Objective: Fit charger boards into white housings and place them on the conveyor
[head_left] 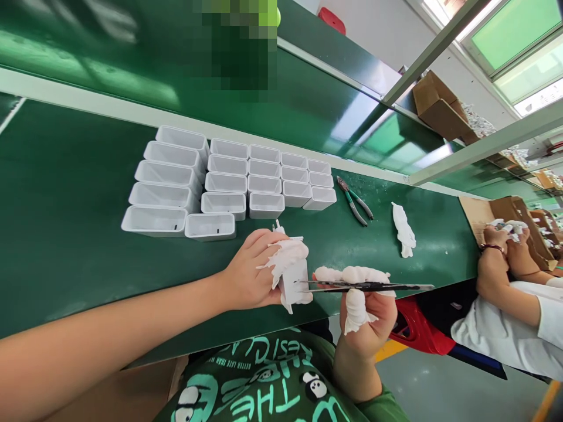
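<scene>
My left hand (257, 272), white cots on its fingers, grips a white plastic housing (294, 276) above the bench's front part. Two thin metal prongs stick out from the far end of that piece. In my right hand (373, 313), also with cots on the thumb and fingers, is a pair of dark tweezers (369, 286) held level. The tweezers' tips point left and reach the housing's right side; whether they pinch anything there cannot be made out. Beyond my left hand stand rows of white open-topped plastic cases (215, 225), some with a small dark slot inside.
Green-handled pliers (354, 201) lie right of the cases, and a crumpled white cloth strip (403, 230) farther right. A co-worker's hands (505, 240) hold small parts by a cardboard box (519, 217). A metal frame post (440, 50) rises behind the green bench (79, 269).
</scene>
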### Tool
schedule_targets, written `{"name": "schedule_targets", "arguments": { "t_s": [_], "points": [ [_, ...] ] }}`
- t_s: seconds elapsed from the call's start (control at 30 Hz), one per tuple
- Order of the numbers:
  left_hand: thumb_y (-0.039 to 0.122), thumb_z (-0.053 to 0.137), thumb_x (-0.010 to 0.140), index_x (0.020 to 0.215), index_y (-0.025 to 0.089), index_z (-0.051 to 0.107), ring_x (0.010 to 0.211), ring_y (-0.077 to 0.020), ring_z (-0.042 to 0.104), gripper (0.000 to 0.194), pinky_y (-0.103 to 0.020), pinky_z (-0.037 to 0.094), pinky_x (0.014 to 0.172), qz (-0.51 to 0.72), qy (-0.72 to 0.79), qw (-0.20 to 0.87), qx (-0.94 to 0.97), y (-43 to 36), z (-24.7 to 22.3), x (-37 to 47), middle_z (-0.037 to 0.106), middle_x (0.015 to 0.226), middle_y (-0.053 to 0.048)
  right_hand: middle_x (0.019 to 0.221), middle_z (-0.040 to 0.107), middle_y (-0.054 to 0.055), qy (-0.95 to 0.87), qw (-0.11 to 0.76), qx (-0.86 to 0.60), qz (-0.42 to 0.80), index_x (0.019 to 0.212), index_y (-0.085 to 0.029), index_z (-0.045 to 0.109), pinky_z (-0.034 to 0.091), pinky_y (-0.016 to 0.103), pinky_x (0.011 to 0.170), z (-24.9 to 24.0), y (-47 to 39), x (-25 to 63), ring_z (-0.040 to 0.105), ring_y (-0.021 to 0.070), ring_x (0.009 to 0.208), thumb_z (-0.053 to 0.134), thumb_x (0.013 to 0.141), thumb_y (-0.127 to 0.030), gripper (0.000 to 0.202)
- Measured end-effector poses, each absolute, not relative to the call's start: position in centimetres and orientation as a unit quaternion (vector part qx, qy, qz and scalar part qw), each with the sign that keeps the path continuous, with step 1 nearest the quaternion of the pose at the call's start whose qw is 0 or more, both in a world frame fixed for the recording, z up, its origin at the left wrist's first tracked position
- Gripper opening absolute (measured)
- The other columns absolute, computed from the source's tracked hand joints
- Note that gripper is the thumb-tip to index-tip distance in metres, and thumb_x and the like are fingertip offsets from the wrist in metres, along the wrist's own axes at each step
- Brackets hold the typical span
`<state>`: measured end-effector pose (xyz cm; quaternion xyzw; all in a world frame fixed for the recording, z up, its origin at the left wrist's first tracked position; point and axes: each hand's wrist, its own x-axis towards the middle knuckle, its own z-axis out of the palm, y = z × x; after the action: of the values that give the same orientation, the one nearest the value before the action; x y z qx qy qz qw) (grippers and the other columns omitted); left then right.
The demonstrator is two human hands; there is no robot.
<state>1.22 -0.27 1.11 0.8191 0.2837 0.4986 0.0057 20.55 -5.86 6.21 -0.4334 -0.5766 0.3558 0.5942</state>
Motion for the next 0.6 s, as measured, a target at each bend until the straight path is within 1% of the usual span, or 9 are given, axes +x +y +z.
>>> {"name": "schedule_targets", "arguments": {
  "t_s": [0.07, 0.13, 0.2, 0.3, 0.37, 0.43, 0.6],
  "points": [
    [0.059, 0.062, 0.09, 0.132, 0.013, 0.049, 0.095, -0.029, 0.066, 0.064, -0.044, 0.052, 0.077, 0.498, 0.285, 0.001, 0.819, -0.25, 1.13, 1.25, 0.071, 0.099, -0.016, 0.095, 0.077, 0.006, -0.59, 0.584, -0.426, 0.36, 0.119, -0.027, 0.066, 0.067, 0.052, 0.082, 6.34, -6.11, 20.37, 0.079, 0.0278, 0.087, 0.057, 0.099, -0.025, 0.022],
    [0.06, 0.063, 0.089, 0.133, 0.015, 0.048, 0.094, -0.029, 0.066, 0.065, -0.045, 0.052, 0.076, 0.496, 0.291, -0.002, 0.818, -0.23, 1.14, 1.31, 0.071, 0.098, -0.014, 0.099, 0.077, 0.007, -0.596, 0.581, -0.421, 0.362, 0.122, -0.027, 0.065, 0.067, 0.052, 0.081, 6.33, -6.42, 20.34, 0.079, 0.0288, 0.089, 0.056, 0.099, -0.023, 0.025],
    [0.059, 0.062, 0.089, 0.133, 0.017, 0.048, 0.093, -0.0293, 0.066, 0.062, -0.046, 0.052, 0.077, 0.491, 0.298, -0.003, 0.818, -0.24, 1.1, 1.35, 0.071, 0.099, -0.013, 0.103, 0.077, 0.009, -0.603, 0.579, -0.417, 0.356, 0.124, -0.026, 0.064, 0.067, 0.053, 0.08, 6.26, -6.72, 20.45, 0.078, 0.0306, 0.092, 0.057, 0.098, -0.021, 0.027],
    [0.056, 0.06, 0.091, 0.129, 0.019, 0.051, 0.093, -0.0294, 0.067, 0.054, -0.045, 0.051, 0.078, 0.486, 0.305, -0.007, 0.819, -0.3, 0.96, 1.37, 0.07, 0.098, -0.012, 0.107, 0.077, 0.011, -0.622, 0.564, -0.424, 0.339, 0.122, -0.024, 0.065, 0.068, 0.053, 0.079, 6.22, -6.91, 20.66, 0.077, 0.0331, 0.098, 0.06, 0.096, -0.019, 0.027],
    [0.054, 0.061, 0.091, 0.126, 0.018, 0.052, 0.094, -0.029, 0.067, 0.051, -0.045, 0.05, 0.079, 0.485, 0.306, -0.01, 0.819, -0.36, 0.85, 1.36, 0.07, 0.099, -0.012, 0.108, 0.077, 0.011, -0.629, 0.56, -0.426, 0.33, 0.12, -0.023, 0.066, 0.068, 0.052, 0.078, 6.3, -6.86, 20.7, 0.077, 0.0331, 0.098, 0.061, 0.095, -0.018, 0.026],
    [0.053, 0.063, 0.09, 0.125, 0.017, 0.052, 0.095, -0.0292, 0.066, 0.052, -0.045, 0.05, 0.08, 0.482, 0.305, -0.009, 0.821, -0.4, 0.77, 1.35, 0.071, 0.101, -0.013, 0.109, 0.078, 0.011, -0.632, 0.563, -0.422, 0.325, 0.12, -0.023, 0.067, 0.068, 0.05, 0.078, 6.44, -6.73, 20.62, 0.077, 0.0322, 0.097, 0.061, 0.094, -0.016, 0.027],
    [0.057, 0.066, 0.088, 0.118, 0.017, 0.054, 0.098, -0.0295, 0.065, 0.052, -0.045, 0.05, 0.081, 0.483, 0.306, -0.009, 0.82, -0.44, 0.74, 1.41, 0.071, 0.103, -0.013, 0.112, 0.077, 0.012, -0.64, 0.571, -0.405, 0.318, 0.125, -0.024, 0.064, 0.07, 0.049, 0.073, 6.59, -6.69, 20.25, 0.077, 0.0318, 0.097, 0.06, 0.095, -0.017, 0.031]
  ]
}}
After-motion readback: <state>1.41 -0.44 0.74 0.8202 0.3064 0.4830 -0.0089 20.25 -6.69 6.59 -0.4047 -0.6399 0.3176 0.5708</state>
